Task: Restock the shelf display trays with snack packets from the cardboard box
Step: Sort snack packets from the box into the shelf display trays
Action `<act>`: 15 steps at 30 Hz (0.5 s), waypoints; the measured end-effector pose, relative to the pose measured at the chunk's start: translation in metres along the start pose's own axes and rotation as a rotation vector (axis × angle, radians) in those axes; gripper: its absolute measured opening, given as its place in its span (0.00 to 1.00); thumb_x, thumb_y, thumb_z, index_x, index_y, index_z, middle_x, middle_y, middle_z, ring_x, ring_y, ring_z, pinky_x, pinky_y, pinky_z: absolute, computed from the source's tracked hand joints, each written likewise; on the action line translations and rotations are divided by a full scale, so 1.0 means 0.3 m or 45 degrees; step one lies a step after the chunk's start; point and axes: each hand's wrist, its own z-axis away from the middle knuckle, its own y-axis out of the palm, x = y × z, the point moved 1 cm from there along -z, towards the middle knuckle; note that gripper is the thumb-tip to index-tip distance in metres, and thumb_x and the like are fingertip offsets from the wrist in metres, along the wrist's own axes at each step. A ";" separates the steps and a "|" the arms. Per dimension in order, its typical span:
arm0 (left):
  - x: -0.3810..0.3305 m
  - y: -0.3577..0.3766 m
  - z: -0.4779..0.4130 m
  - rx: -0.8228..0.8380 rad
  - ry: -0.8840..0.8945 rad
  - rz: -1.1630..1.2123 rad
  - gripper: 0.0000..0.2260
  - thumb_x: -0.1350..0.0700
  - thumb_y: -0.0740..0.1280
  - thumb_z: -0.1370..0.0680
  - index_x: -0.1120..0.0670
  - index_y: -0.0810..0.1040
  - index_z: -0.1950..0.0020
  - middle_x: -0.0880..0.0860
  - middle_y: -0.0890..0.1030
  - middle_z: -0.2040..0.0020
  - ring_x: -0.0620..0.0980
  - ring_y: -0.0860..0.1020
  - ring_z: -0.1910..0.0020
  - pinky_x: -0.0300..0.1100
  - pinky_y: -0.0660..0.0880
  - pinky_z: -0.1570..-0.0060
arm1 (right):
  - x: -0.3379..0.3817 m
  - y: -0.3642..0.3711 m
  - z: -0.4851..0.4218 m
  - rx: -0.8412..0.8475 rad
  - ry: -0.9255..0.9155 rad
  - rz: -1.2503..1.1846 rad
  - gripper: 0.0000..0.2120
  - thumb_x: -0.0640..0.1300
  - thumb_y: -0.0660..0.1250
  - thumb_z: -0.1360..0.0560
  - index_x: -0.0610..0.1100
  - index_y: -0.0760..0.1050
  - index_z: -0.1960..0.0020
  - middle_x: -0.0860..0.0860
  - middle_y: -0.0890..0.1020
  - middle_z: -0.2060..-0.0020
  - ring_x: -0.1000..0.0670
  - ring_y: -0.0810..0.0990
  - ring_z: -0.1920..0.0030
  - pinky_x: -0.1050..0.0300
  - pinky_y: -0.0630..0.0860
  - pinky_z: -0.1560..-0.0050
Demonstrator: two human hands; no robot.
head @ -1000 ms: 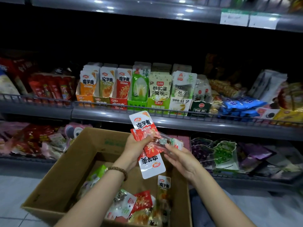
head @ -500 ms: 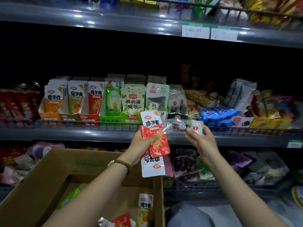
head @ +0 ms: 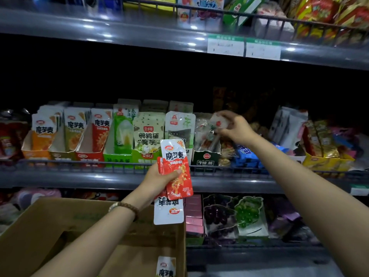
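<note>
My left hand [head: 157, 181] is shut on a bunch of red-and-white snack packets [head: 176, 172], held upright in front of the middle shelf's rail. My right hand [head: 234, 127] reaches up to the shelf and pinches a clear packet with a red logo [head: 216, 123] over the dark green display tray [head: 205, 159], among the clear packets standing there. The cardboard box [head: 60, 216] sits open at bottom left, with one white-and-orange packet [head: 165, 266] visible inside it.
A row of display trays [head: 89, 155] with orange, green and red packets fills the middle shelf's left half behind a wire rail [head: 79, 163]. Blue packets [head: 247, 154] and a yellow tray [head: 327, 162] lie to the right. Grape-shaped jelly packs [head: 233, 214] sit on the lower shelf.
My right hand has risen from in front of the rail up into the dark green tray with the clear packet. The view has tilted upward. My left hand keeps its packets.
</note>
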 end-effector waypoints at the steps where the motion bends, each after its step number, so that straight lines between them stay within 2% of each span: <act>1: 0.001 -0.002 -0.001 0.001 -0.007 -0.005 0.10 0.60 0.70 0.26 0.50 0.72 0.49 0.51 0.81 0.51 0.49 0.81 0.54 0.43 0.78 0.56 | -0.002 0.022 -0.006 0.058 -0.009 0.042 0.23 0.35 0.74 0.31 0.50 0.70 0.41 0.49 0.78 0.48 0.47 0.79 0.47 0.56 0.76 0.46; 3: 0.002 -0.007 -0.002 0.002 -0.026 -0.017 0.12 0.59 0.70 0.26 0.51 0.72 0.46 0.52 0.81 0.50 0.49 0.81 0.53 0.42 0.78 0.57 | -0.008 0.070 -0.006 0.154 -0.045 0.159 0.22 0.37 0.74 0.31 0.52 0.70 0.42 0.48 0.79 0.47 0.45 0.81 0.50 0.49 0.79 0.48; 4: 0.001 -0.009 -0.003 0.006 -0.033 -0.021 0.13 0.59 0.70 0.26 0.52 0.72 0.44 0.52 0.81 0.50 0.49 0.81 0.53 0.42 0.78 0.57 | -0.010 0.094 0.000 0.196 -0.062 0.213 0.21 0.39 0.73 0.30 0.50 0.71 0.41 0.48 0.79 0.45 0.46 0.80 0.47 0.47 0.79 0.46; 7: 0.001 -0.011 -0.002 0.020 -0.067 -0.024 0.14 0.59 0.70 0.26 0.54 0.72 0.42 0.53 0.81 0.49 0.50 0.81 0.53 0.43 0.78 0.56 | -0.026 0.148 0.032 0.247 -0.058 0.285 0.21 0.45 0.69 0.25 0.46 0.71 0.34 0.49 0.76 0.36 0.49 0.74 0.36 0.52 0.72 0.35; 9: -0.001 -0.014 0.003 0.021 -0.096 -0.010 0.13 0.61 0.70 0.26 0.54 0.73 0.44 0.53 0.81 0.49 0.50 0.81 0.53 0.45 0.77 0.54 | -0.034 0.162 0.061 0.220 -0.005 0.275 0.20 0.49 0.65 0.23 0.44 0.71 0.33 0.48 0.76 0.36 0.48 0.73 0.35 0.54 0.71 0.36; 11: -0.005 -0.021 0.013 0.015 -0.111 0.025 0.11 0.62 0.70 0.26 0.53 0.73 0.47 0.54 0.82 0.50 0.51 0.81 0.53 0.45 0.77 0.54 | -0.026 0.161 0.096 0.111 0.013 0.372 0.24 0.52 0.63 0.23 0.45 0.67 0.30 0.46 0.73 0.35 0.47 0.70 0.34 0.52 0.69 0.35; 13: -0.013 -0.030 0.033 0.007 -0.092 0.079 0.11 0.63 0.71 0.27 0.53 0.74 0.49 0.53 0.82 0.52 0.50 0.81 0.55 0.43 0.77 0.58 | 0.017 0.164 0.150 -0.110 -0.039 0.424 0.25 0.53 0.63 0.23 0.47 0.64 0.29 0.46 0.67 0.32 0.47 0.64 0.30 0.49 0.63 0.31; 15: -0.021 -0.044 0.063 -0.003 -0.056 0.100 0.11 0.63 0.72 0.28 0.53 0.75 0.50 0.52 0.83 0.54 0.48 0.82 0.57 0.40 0.77 0.61 | 0.094 0.194 0.220 -0.306 -0.129 0.259 0.24 0.53 0.64 0.24 0.50 0.65 0.29 0.50 0.66 0.31 0.51 0.62 0.30 0.51 0.61 0.30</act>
